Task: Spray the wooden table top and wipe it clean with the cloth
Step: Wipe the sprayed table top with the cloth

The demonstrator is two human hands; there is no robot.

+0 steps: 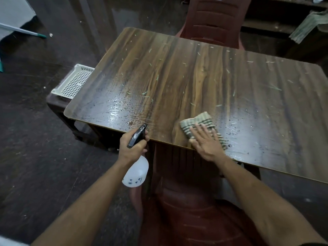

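Bottle [135, 172] gripped in L hand [132, 147], nozzle toward table [195, 77]; R hand [206, 142] flat on cloth [198, 124].

A plain eating room, it seems; wooden table [204, 77], plastic chairs [213, 20], dark littered floor [35, 130].

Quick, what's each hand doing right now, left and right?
Left hand: closed around the white plastic spray bottle with the black trigger head.
Right hand: open, palm flat on the striped green and beige cloth.
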